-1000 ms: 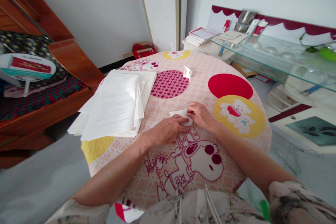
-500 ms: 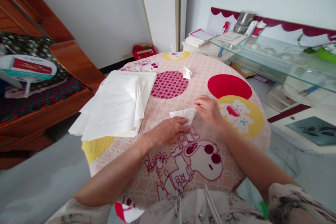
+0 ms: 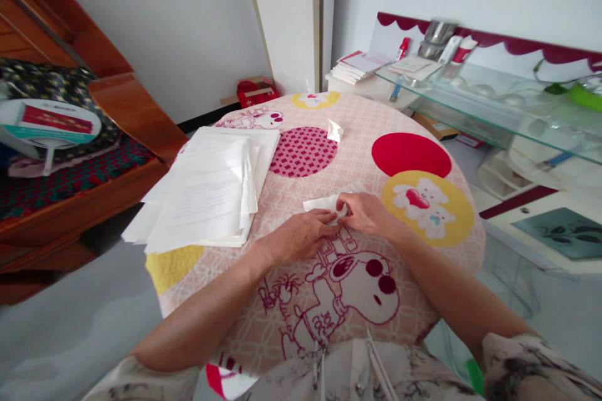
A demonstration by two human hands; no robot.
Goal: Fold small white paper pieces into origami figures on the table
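Note:
A small folded white paper (image 3: 321, 203) lies on the round table's pink cartoon-print cloth (image 3: 357, 156). My left hand (image 3: 298, 236) rests flat on its near edge, fingers stretched out and pressing it down. My right hand (image 3: 367, 213) pinches the paper's right end between thumb and fingers, close against the left hand's fingertips. Most of the paper is hidden under both hands. A stack of white sheets (image 3: 207, 185) lies to the left of my hands. A small folded paper piece (image 3: 335, 130) stands further back on the cloth.
A wooden bench (image 3: 94, 156) with a patterned cushion and a round fan (image 3: 44, 122) stands at the left. A glass shelf (image 3: 493, 106) with tubes, metal cups and booklets runs along the right. A red object (image 3: 254, 91) lies on the floor by the wall.
My right hand, which had lifted the paper's right flap outward half a second ago, has come back down and inward, pinching the paper beside my left fingertips. The left hand has stayed put.

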